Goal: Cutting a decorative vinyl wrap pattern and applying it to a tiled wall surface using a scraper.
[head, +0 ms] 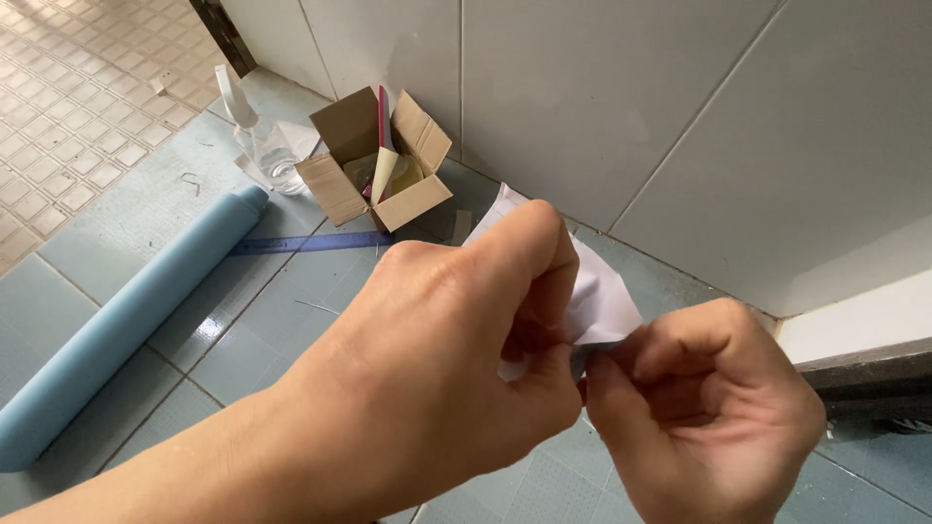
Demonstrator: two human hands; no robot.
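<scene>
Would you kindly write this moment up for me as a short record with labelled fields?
Setting: blue tiled floor beside a white tiled wall
Left hand: fingers pinch a small white sheet
Right hand: fingers pinch the same sheet at its lower edge
Sheet state: crumpled, held above the floor between both hands
Behind the hands: open cardboard box with items inside; clear spray bottle left of the box
On the floor: blue ruler; rolled blue sheet lying at left
</scene>
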